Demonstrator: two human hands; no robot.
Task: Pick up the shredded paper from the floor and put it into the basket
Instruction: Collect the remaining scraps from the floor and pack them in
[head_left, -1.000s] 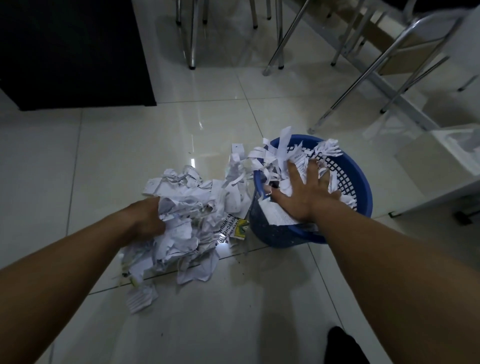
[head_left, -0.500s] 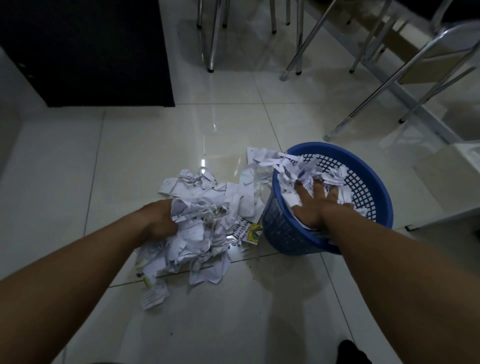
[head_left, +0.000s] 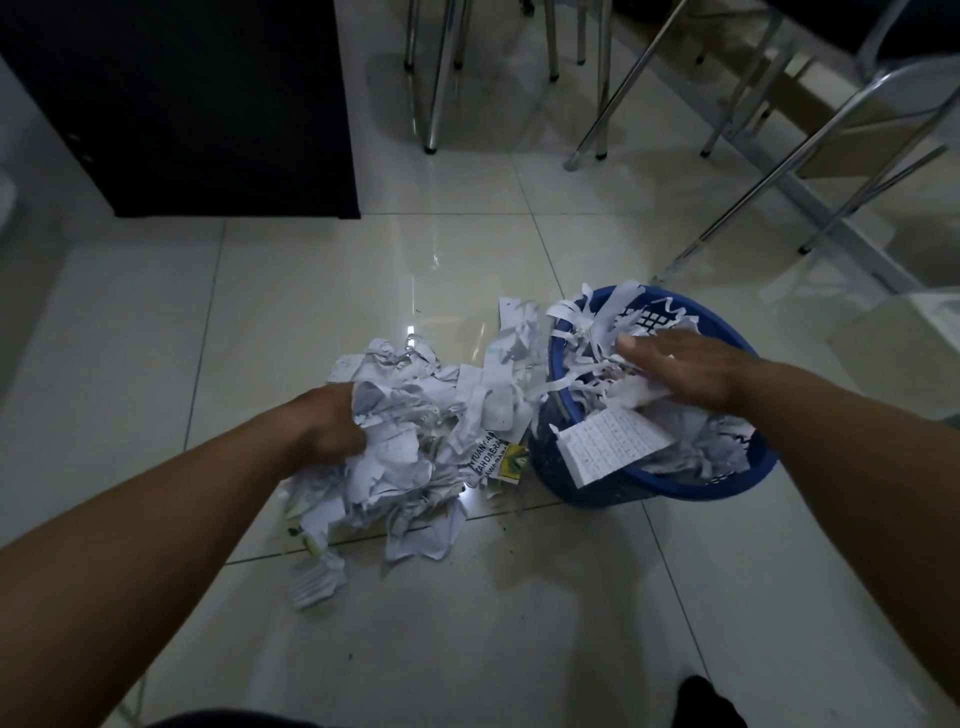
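**Pressing down a brimming basket with a heap left on the floor**

The right hand (head_left: 691, 369) lies flat on the paper heaped in the blue basket (head_left: 701, 487) at right of centre, its fingers (head_left: 644, 349) straight and spread, holding nothing. The left hand (head_left: 332, 423) is pushed into the shredded paper (head_left: 415, 452) on the floor (head_left: 467, 623) at centre frame, just beside the basket. Its fingers are buried under the scraps, so I cannot tell whether they have closed on a bunch.

The task looks roughly half done: much paper is in the basket, and a large heap is not.

What could go wrong:

- The basket looks close to full. Strips already hang over its far left rim, and a written sheet (head_left: 613, 449) droops over the near edge, so another handful may push these out.
- A light plastic basket pressed off-centre could tip or skid on the glossy tiles.
- A loose handful will probably shed scraps on the way across.
- Small bits at the lower edge of the heap, such as the folded piece (head_left: 314, 584), are easy to miss.
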